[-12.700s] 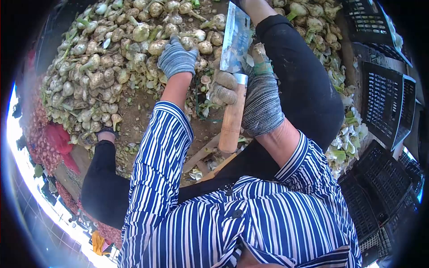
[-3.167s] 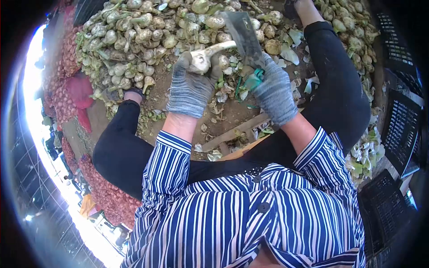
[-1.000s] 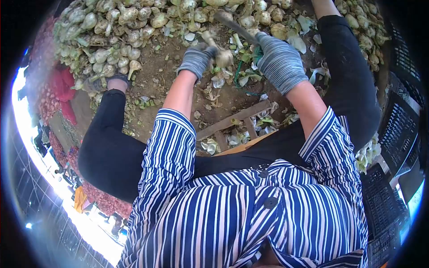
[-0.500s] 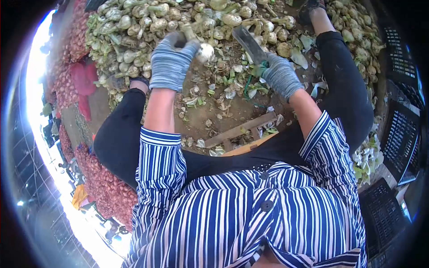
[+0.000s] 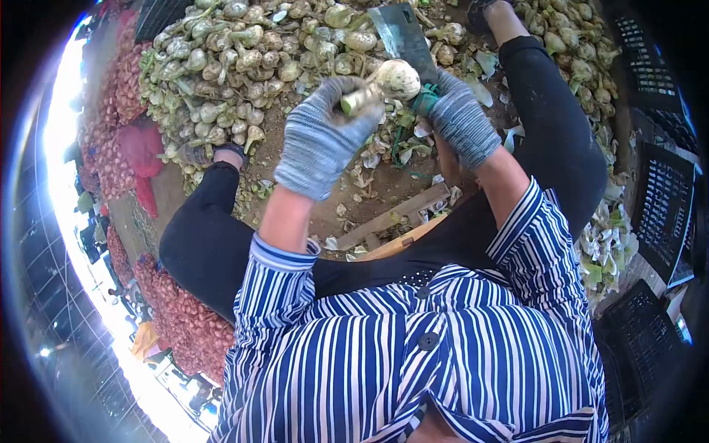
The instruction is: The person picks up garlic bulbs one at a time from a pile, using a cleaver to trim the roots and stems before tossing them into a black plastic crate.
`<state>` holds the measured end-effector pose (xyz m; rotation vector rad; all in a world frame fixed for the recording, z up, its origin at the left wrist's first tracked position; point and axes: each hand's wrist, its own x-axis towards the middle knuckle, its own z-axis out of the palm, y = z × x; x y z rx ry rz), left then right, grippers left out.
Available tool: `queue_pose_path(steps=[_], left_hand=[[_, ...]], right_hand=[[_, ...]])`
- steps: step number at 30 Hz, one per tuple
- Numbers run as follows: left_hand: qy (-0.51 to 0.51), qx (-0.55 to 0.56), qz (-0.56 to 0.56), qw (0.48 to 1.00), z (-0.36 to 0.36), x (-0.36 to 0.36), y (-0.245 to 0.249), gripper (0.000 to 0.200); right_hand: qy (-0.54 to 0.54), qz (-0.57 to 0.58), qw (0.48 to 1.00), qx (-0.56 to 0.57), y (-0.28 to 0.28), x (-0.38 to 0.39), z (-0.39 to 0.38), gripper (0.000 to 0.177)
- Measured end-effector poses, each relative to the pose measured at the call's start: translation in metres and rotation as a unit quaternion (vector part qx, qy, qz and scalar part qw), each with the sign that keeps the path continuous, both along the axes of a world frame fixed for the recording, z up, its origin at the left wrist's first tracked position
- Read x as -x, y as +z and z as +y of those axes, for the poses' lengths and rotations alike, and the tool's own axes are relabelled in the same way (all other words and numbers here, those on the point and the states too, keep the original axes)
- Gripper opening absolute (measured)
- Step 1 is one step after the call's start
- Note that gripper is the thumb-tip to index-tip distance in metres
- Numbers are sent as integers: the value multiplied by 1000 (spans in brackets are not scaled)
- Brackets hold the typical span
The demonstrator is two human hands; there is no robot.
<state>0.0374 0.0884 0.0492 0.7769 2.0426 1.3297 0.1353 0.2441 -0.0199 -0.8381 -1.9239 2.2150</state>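
Note:
My left hand (image 5: 325, 136), in a grey striped glove, is wrapped round the stem of a garlic bulb (image 5: 399, 79). The cut green end of the stem shows near its palm, and the bulb points to the right. My right hand (image 5: 459, 117), gloved too, is closed on the green-wrapped handle of a wide-bladed knife (image 5: 406, 40). The blade rises up and to the left, right behind the bulb. Whether blade and bulb touch, I cannot tell. Beyond both hands lies a heap of garlic bulbs (image 5: 244, 55) with stems.
Peelings and stem scraps (image 5: 369, 159) litter the ground between my legs. A wooden piece (image 5: 395, 218) lies close to my lap. More garlic (image 5: 572, 44) is piled at the upper right. Black crates (image 5: 665, 214) stand at the right; reddish sacks (image 5: 185, 325) line the left.
My left hand has moved right and closer to me with a bulb, which now lies beside the knife. The knife is turned more upright, showing its broad blade.

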Motion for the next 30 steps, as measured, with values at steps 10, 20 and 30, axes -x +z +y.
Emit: queue_pose_path(steps=[10,20,30], left_hand=[[-122,54,-333,933,-42,22,-9,84],[146,-97,-281,943,-29,10,-18,35],[47,-58,-337,938,-18,-8,-22,49]], right_hand=[[132,123,962,-205,10,-5,-2,37],[-20,55,995,-84,17,1,-14,34],[31,24,998,-45,4,0,-2,43]])
